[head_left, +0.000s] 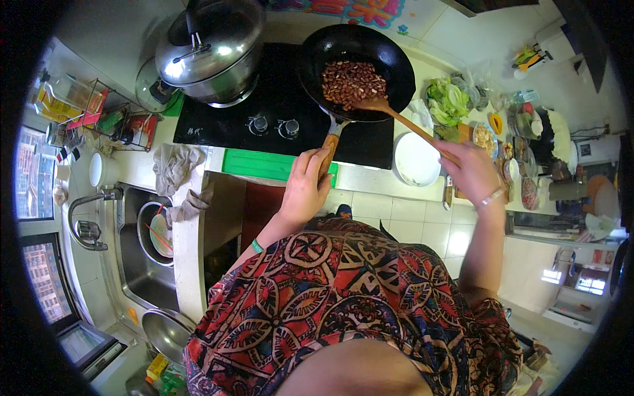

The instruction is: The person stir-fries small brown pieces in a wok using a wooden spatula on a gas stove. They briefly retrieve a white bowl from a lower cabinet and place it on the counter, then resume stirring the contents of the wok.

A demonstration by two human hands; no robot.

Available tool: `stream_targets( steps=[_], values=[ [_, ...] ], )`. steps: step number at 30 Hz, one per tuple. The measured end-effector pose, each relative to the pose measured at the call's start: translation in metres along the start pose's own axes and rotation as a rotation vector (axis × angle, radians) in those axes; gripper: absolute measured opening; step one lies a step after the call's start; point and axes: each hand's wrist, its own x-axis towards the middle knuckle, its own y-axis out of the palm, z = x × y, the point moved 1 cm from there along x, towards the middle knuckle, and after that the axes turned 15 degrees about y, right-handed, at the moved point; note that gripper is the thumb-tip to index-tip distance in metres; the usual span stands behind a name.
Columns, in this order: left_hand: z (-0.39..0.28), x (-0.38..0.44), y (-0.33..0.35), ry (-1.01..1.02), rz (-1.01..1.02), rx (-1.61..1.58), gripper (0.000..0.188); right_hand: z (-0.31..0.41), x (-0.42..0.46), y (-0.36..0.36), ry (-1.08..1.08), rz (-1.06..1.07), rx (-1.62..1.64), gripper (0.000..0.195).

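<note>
A black wok [396,74] rests over the right side of the black glass cooktop [223,131]. Reddish-brown peanuts [352,81] lie in a heap in it. My left hand [305,184] is closed around the wok's wooden handle [328,156]. In my right hand [470,173] is the shaft of a wooden spatula [413,126], its blade down in the wok at the lower edge of the peanuts. A white bowl [417,159] stands on the counter just below the spatula, between the cooktop and my right hand.
A lidded steel pot [213,74] occupies the cooktop's left side. Leafy lettuce [447,101], a dish of pale pieces [484,139] and a knife [448,193] lie on the right counter. At left are a crumpled grey cloth [176,166] and a sink [133,257] holding bowls.
</note>
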Motion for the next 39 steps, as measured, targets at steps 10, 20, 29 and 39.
stream_targets(
  steps=[10, 20, 29, 39],
  values=[
    [0.0, -0.01, 0.012, 0.004, -0.033, 0.121, 0.052, 0.026, 0.081, 0.104, 0.003, -0.091, 0.519, 0.029],
    [-0.003, -0.017, 0.016, -0.107, -0.071, 0.099, 0.044, 0.001, 0.041, 0.043, -0.237, -0.028, 0.095, 0.033],
    [0.0, -0.016, 0.014, -0.094, -0.069, 0.085, 0.044, -0.03, 0.033, -0.066, -0.105, 0.036, -0.102, 0.028],
    [-0.002, -0.014, 0.007, -0.097, -0.047, 0.045, 0.043, -0.003, 0.097, 0.026, -0.142, -0.089, 0.215, 0.026]
  ],
)
